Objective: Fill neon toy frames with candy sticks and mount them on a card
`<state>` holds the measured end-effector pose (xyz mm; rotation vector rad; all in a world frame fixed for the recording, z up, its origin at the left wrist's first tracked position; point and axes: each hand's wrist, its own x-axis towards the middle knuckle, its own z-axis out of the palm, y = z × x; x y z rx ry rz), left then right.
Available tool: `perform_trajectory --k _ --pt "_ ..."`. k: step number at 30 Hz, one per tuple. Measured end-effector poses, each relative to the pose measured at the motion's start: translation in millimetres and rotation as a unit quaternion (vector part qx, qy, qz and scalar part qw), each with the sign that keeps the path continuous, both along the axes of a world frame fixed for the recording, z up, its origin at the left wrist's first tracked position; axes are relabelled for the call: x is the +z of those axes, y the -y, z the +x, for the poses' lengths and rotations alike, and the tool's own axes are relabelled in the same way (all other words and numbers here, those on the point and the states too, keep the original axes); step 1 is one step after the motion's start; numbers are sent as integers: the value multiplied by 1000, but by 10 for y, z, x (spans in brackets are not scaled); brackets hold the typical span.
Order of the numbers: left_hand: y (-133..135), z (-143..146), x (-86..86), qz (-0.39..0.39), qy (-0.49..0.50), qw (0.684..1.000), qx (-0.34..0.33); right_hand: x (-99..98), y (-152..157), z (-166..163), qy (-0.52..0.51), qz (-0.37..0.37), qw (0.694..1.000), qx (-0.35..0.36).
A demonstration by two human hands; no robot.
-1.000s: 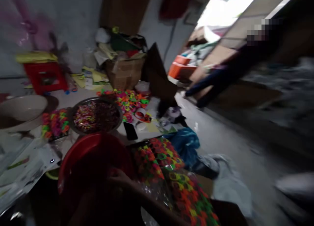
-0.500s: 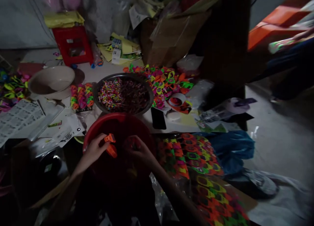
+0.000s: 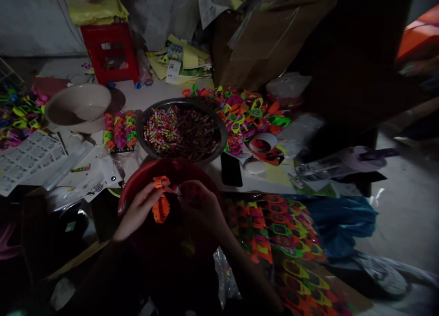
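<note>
My left hand (image 3: 139, 211) is closed on an orange plastic toy watch (image 3: 160, 211), its notched band curling down below the fingers. Close beside it, my right hand (image 3: 202, 204) has its fingers pinched together. A small red and whitish piece (image 3: 176, 189) pokes out at those fingertips, touching or almost touching the watch; its kind is too small and dark to tell. Both hands are over a red tub (image 3: 132, 181), whose inside is mostly in shadow. Just beyond it stands a metal basin (image 3: 224, 140) with small colourful pieces on its left side and brownish ones on its right.
Loose bright toy watches (image 3: 247, 110) lie heaped behind the basin. A beige bowl (image 3: 73, 121), a red stool (image 3: 111, 50) and a phone (image 3: 231, 169) are on the table. Bagged toy watches (image 3: 291, 224) lie to the right. A cardboard box (image 3: 260, 46) stands behind.
My right hand has come up and left, bringing the small piece to the orange toy watch. The left hand still grips the watch. The view has shifted slightly, moving surroundings rightward.
</note>
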<state>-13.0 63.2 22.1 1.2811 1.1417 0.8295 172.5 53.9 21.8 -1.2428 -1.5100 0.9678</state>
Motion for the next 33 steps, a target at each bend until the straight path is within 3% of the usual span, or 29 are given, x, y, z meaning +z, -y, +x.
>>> perform_trajectory --k 4,7,13,19,27,33 --pt "30 52 53 50 -78 995 31 48 -48 5 45 114 992 27" --pt "33 76 57 71 -79 993 43 78 -65 -4 69 151 986 34" --pt "55 77 -27 166 -157 969 89 108 -40 -22 91 156 981 72" --pt "149 75 53 304 -268 912 57 109 -20 -22 123 169 972 103" --pt "174 131 4 343 -341 874 56 151 50 -95 180 163 969 52" --pt "130 136 -71 412 -396 817 76 102 137 -231 190 136 972 -14"
